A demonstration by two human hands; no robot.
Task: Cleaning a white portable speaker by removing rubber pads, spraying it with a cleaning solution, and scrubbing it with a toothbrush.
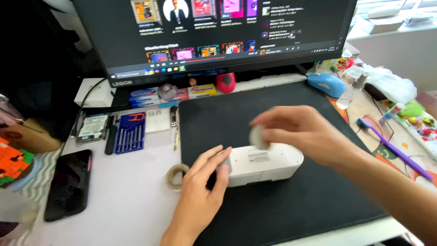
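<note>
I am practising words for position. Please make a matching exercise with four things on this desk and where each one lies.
Things:
1. white device
2. black phone
3. blue mouse
4. purple toothbrush

Places:
A. far right of the desk, beside the mat
B. near left, on the white desk
C. behind the mat, at its far right corner
D. on the black mat, between the two hands

Pairs: 1-D, 2-B, 3-C, 4-A

Monitor, black phone, blue screwdriver set, blue mouse, purple toothbrush, twine roll
</note>
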